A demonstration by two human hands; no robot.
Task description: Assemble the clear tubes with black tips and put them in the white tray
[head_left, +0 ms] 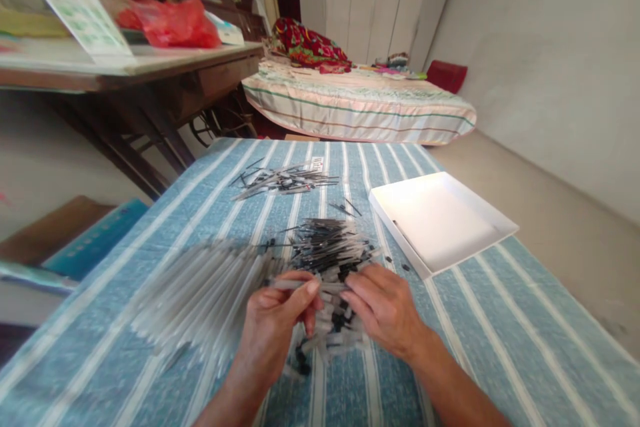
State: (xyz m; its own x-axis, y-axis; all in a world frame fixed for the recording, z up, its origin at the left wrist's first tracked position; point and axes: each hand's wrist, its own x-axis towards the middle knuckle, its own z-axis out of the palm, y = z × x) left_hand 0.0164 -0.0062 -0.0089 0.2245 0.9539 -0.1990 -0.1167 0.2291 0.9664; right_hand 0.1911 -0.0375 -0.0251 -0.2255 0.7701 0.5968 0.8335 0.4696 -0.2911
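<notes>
Between my two hands lies a translucent pen barrel. My left hand pinches it between thumb and fingers. At its right end are the closed fingertips of my right hand; whether they also hold a small part there is hidden. Beneath my hands is a pile of small clear and black pen parts, some blurred. To the left, many translucent barrels lie side by side in a heap. Just beyond my hands sits a bundle of thin dark-and-clear sticks, which look like pen refills.
A striped blue cloth covers the table. Farther back is a loose pile of thin pens or refills. A shallow white box stands at right, a dark stick inside. Beyond are a wooden desk and a bed.
</notes>
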